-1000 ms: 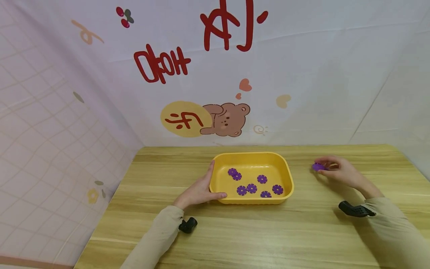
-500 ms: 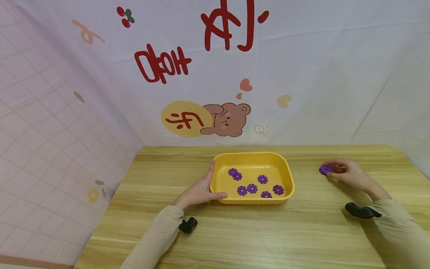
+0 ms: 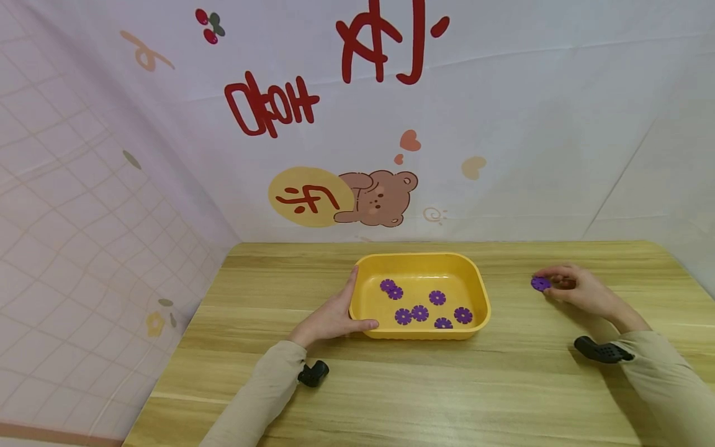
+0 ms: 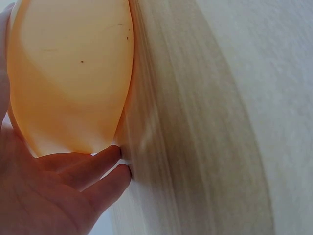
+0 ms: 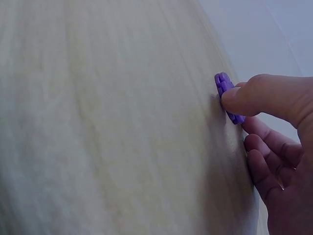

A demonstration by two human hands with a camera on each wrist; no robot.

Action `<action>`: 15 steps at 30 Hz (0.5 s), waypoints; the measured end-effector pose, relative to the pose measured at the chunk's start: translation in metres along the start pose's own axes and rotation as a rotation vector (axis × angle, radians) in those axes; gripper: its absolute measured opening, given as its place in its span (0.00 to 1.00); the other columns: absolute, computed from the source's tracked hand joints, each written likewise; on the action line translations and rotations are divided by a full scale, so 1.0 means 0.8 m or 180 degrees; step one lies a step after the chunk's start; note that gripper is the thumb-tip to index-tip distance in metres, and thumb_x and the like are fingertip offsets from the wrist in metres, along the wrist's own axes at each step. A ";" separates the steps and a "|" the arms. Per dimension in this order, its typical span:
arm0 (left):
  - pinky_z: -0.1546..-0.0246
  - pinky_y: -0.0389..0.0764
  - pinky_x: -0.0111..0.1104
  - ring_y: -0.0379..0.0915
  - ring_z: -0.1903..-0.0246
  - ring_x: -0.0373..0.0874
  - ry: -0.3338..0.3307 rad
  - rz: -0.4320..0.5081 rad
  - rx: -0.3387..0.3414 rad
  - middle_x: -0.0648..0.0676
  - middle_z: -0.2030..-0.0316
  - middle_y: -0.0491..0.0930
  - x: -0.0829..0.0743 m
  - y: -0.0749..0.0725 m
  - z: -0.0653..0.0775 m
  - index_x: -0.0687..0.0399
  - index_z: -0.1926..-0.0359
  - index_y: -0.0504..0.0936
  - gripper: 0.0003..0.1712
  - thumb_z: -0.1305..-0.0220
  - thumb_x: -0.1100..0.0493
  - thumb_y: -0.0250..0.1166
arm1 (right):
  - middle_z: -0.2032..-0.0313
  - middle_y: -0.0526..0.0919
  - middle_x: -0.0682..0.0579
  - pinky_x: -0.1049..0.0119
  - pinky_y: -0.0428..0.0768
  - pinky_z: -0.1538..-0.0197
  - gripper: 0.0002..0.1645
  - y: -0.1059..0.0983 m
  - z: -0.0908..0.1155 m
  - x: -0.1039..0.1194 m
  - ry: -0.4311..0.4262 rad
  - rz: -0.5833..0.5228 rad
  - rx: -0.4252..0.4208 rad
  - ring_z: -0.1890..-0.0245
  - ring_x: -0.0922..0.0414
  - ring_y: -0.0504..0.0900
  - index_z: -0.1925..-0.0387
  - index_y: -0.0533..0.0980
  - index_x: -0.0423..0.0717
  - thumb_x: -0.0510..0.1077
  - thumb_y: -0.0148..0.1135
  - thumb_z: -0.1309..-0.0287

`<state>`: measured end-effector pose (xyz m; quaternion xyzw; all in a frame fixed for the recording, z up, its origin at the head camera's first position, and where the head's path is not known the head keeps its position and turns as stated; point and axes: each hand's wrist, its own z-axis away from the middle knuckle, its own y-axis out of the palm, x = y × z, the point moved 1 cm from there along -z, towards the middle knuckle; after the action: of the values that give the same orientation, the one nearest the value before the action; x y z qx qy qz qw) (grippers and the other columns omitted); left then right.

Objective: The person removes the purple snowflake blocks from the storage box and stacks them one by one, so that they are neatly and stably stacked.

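A yellow plastic bin point(image 3: 424, 334) stands on the table. Several purple notched interlocking discs point(image 3: 437, 298) lie on its floor, two overlapping near the left end. My left hand point(image 3: 329, 313) grips the bin's left end, thumb over the near rim and fingers along the outer wall. In the left wrist view, fingertips reach down beside the bin wall to the tabletop. Right of the bin, my right hand point(image 3: 581, 292) pinches a purple interlocking disc point(image 5: 225, 85) between thumb and fingers, close to the table surface. From the side it looks thick; whether more than one is stacked I cannot tell.
The wooden table point(image 3: 447, 391) ends at a white printed cloth point(image 3: 536, 143) along the back. Another cloth with a grid pattern hangs on the left. Black wrist mounts point(image 3: 603, 351) sit at both sleeves.
My right hand has shifted a little to the right and toward me with the purple disc, then stayed nearly still. The left hand and bin have kept their place.
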<state>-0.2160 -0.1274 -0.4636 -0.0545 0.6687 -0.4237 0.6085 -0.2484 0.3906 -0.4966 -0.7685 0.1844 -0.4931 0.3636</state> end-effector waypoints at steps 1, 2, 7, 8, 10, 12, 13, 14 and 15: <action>0.35 0.58 0.43 0.59 0.35 0.52 0.0011 0.0002 0.0002 0.62 0.26 0.43 0.000 0.000 0.000 0.49 0.25 0.26 0.70 0.46 0.41 0.72 | 0.53 0.74 0.38 0.79 0.72 0.60 0.20 0.000 0.000 -0.001 -0.0024 0.0011 0.0003 0.58 0.68 0.73 0.51 0.77 0.32 0.27 0.66 0.48; 0.35 0.58 0.44 0.60 0.35 0.52 0.0021 0.0005 0.0002 0.62 0.26 0.43 0.000 0.000 0.000 0.49 0.25 0.26 0.70 0.46 0.41 0.72 | 0.53 0.74 0.38 0.79 0.72 0.60 0.20 0.000 0.001 -0.001 -0.0044 0.0014 0.0012 0.58 0.69 0.73 0.51 0.77 0.33 0.27 0.66 0.47; 0.35 0.58 0.42 0.60 0.35 0.51 0.0018 0.0008 0.0022 0.61 0.26 0.43 0.000 0.000 0.000 0.47 0.25 0.25 0.71 0.47 0.41 0.73 | 0.52 0.73 0.39 0.79 0.72 0.60 0.20 0.001 0.002 -0.001 -0.0116 -0.0038 0.0088 0.56 0.70 0.72 0.49 0.77 0.35 0.27 0.64 0.45; 0.35 0.58 0.42 0.59 0.35 0.51 -0.0002 0.0002 0.0029 0.61 0.26 0.43 0.001 -0.001 0.000 0.47 0.25 0.25 0.71 0.47 0.41 0.73 | 0.52 0.72 0.40 0.78 0.72 0.60 0.20 0.001 0.002 -0.001 -0.0131 -0.0041 0.0099 0.56 0.70 0.72 0.48 0.77 0.35 0.27 0.63 0.44; 0.35 0.57 0.42 0.59 0.35 0.51 -0.0016 -0.0002 0.0034 0.61 0.26 0.42 0.000 -0.001 0.000 0.47 0.25 0.25 0.71 0.47 0.41 0.73 | 0.51 0.72 0.40 0.77 0.72 0.60 0.20 0.001 0.003 0.001 -0.0164 -0.0037 0.0115 0.56 0.69 0.71 0.47 0.76 0.35 0.27 0.62 0.43; 0.35 0.57 0.42 0.59 0.35 0.51 -0.0033 -0.0003 0.0040 0.61 0.26 0.42 0.000 0.000 0.000 0.47 0.25 0.25 0.71 0.47 0.40 0.72 | 0.51 0.72 0.41 0.77 0.72 0.59 0.20 0.002 0.003 0.003 -0.0150 -0.0037 0.0103 0.56 0.68 0.71 0.47 0.76 0.35 0.28 0.63 0.43; 0.35 0.58 0.43 0.60 0.35 0.51 -0.0028 -0.0002 0.0039 0.61 0.26 0.42 0.000 -0.001 0.001 0.47 0.25 0.25 0.71 0.47 0.40 0.72 | 0.51 0.72 0.42 0.77 0.72 0.59 0.20 0.002 0.002 0.004 -0.0129 -0.0044 0.0108 0.56 0.68 0.71 0.46 0.76 0.35 0.29 0.63 0.42; 0.35 0.58 0.43 0.61 0.36 0.52 -0.0020 0.0003 0.0036 0.62 0.26 0.43 -0.001 -0.001 0.001 0.48 0.25 0.25 0.71 0.46 0.41 0.72 | 0.51 0.72 0.42 0.77 0.71 0.59 0.21 0.002 0.002 0.005 -0.0097 -0.0044 0.0108 0.56 0.68 0.71 0.46 0.76 0.34 0.31 0.63 0.42; 0.35 0.58 0.44 0.62 0.37 0.52 -0.0012 0.0008 0.0033 0.62 0.26 0.43 -0.001 -0.001 0.001 0.48 0.25 0.25 0.70 0.46 0.41 0.72 | 0.50 0.72 0.42 0.77 0.71 0.59 0.21 0.002 0.002 0.005 -0.0057 -0.0048 0.0110 0.56 0.68 0.70 0.46 0.76 0.34 0.32 0.64 0.42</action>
<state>-0.2151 -0.1277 -0.4622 -0.0513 0.6655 -0.4264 0.6105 -0.2452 0.3872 -0.4954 -0.7679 0.1667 -0.4920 0.3747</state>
